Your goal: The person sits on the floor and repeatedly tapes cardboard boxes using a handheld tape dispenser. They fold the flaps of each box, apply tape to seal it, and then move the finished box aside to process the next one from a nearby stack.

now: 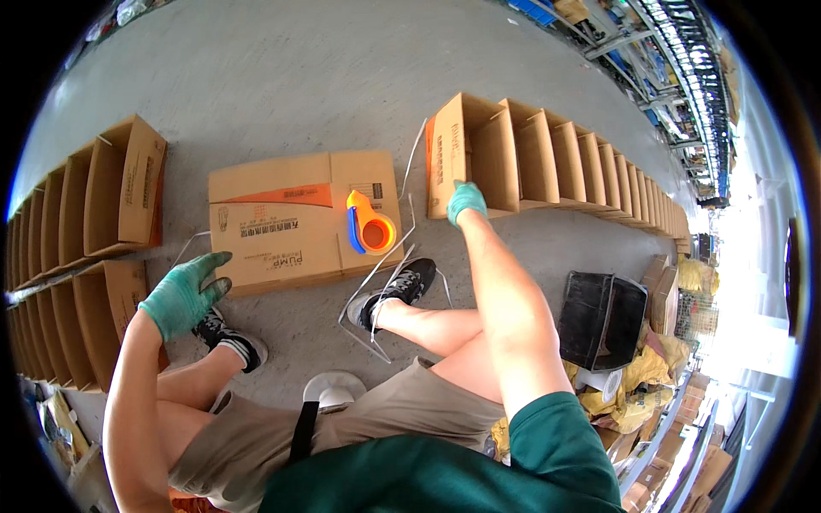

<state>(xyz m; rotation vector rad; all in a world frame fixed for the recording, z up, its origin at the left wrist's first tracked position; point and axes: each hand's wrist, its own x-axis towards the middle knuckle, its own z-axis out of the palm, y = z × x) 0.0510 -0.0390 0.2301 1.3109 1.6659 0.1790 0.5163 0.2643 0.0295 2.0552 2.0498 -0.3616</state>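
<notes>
A flattened or closed cardboard box (282, 184) with orange and black print lies on the floor in front of me. On its right part rests an orange and blue tape dispenser (375, 231). My left hand (184, 295), in a green glove, hovers by the box's near left corner, fingers apart and holding nothing. Farther right, my gloved right hand (466, 202) grips the near edge of an open cardboard box (445, 158), the first in a long row of upright boxes (573, 167). Some of its fingers are hidden. A white strap (413, 205) runs loosely between the two boxes.
Two rows of open cardboard boxes (111, 192) stand at the left. A black bin (603, 316) and yellow sacks (646, 368) sit to the right, near metal shelving (658, 60). The white strap loops beside my right shoe (410, 282). A round stool (333, 386) is below me.
</notes>
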